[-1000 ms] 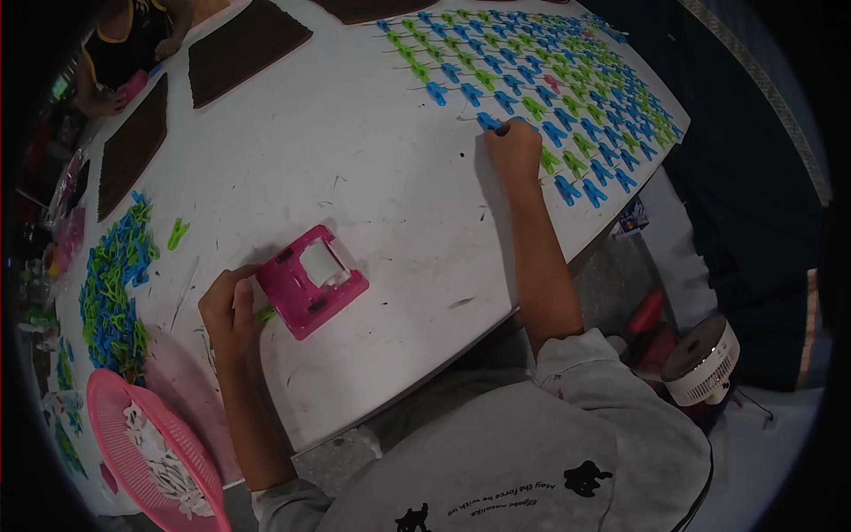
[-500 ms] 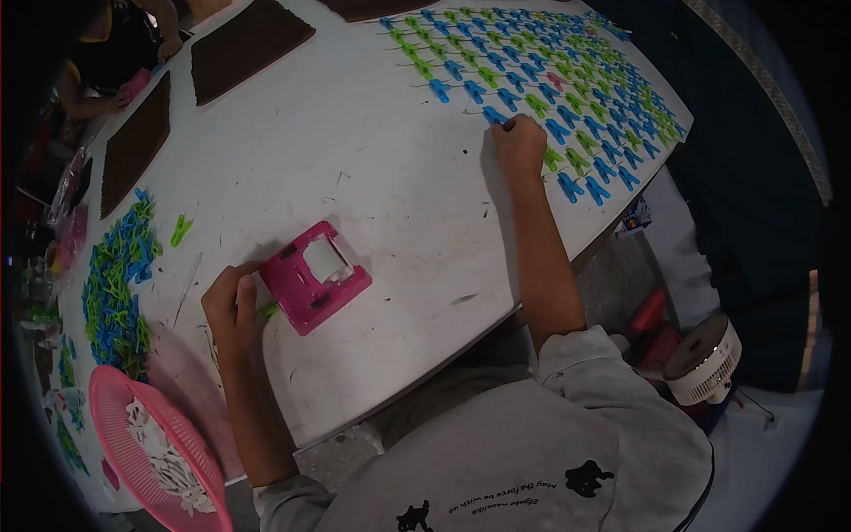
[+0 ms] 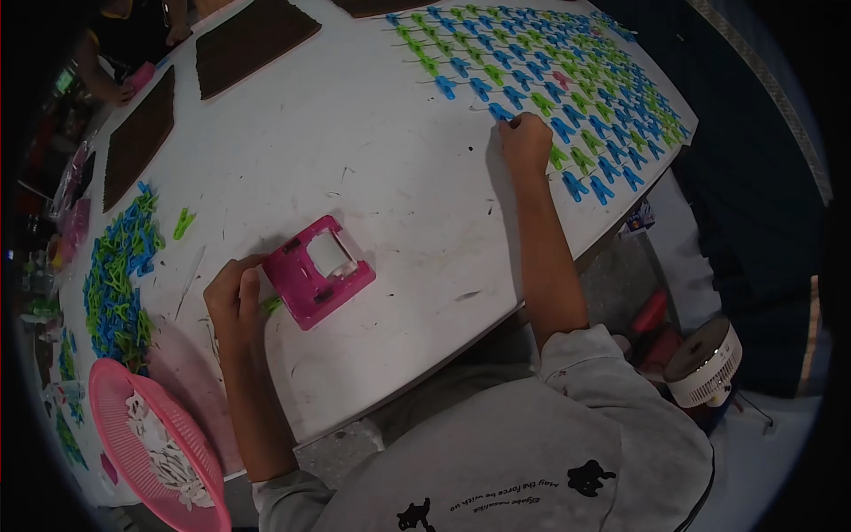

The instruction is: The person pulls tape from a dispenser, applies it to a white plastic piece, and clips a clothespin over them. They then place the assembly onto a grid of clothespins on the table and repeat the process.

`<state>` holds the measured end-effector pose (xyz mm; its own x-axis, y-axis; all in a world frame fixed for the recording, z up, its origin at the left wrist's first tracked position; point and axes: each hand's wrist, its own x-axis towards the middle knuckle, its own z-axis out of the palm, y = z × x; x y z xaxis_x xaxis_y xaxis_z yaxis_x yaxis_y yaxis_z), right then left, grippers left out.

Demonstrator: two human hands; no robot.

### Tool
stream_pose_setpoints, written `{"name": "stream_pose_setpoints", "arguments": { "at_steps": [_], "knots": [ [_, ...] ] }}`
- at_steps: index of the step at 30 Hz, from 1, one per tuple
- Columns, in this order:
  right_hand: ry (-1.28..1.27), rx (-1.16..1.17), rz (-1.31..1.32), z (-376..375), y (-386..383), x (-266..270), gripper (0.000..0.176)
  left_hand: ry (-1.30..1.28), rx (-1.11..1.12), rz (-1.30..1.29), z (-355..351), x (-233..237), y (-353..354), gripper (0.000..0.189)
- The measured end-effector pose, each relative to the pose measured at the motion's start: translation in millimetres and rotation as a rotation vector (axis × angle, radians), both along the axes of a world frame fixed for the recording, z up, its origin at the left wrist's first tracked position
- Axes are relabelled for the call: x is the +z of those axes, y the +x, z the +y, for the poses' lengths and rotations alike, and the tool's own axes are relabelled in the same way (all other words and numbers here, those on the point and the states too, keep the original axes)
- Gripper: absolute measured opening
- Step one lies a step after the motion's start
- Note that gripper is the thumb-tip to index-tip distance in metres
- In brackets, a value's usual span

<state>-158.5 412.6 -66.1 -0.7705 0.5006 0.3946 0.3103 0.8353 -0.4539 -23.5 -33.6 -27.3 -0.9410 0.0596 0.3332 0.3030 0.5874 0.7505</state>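
My right hand (image 3: 529, 142) is closed in a pinch at the near left edge of a wide spread of blue and green clothespins (image 3: 567, 105). Its fingertips are on a blue clothespin (image 3: 499, 112), partly covered by the fingers. At the left, my left hand (image 3: 235, 297) is curled closed, its index finger reaching the corner of a pink plastic dispenser (image 3: 321, 291) with a white roll (image 3: 332, 255) in it. Between that hand and the dispenser, part of a green clothespin (image 3: 270, 304) shows. What the left fingers grip is hidden.
A heap of blue and green clothespins (image 3: 120, 284) and a pink basket of white pieces (image 3: 168, 452) are at the left. Dark brown mats (image 3: 253, 44) lie at the back, near another person (image 3: 133, 44). A white fan (image 3: 706, 363) stands right, below the table's edge.
The view has shifted slightly, so the table's things appear a little to the right. Both hands stay closed in nearly the same places, the right still at the blue clothespin.
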Motion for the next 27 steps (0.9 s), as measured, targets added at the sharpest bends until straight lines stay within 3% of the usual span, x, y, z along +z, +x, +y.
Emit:
{"name": "stream_pose_setpoints", "arguments": {
  "at_steps": [24, 27],
  "knots": [
    [-0.01, 0.016, 0.023, -6.5, 3.1, 8.2, 0.024, -0.051, -0.026, 0.031, -9.8, -2.0, -2.5, 0.037],
    [-0.072, -0.001, -0.024, 1.2, 0.5, 4.2, 0.03, -0.079, -0.002, 0.08, -15.5, 1.9, -4.9, 0.032]
  ]
}}
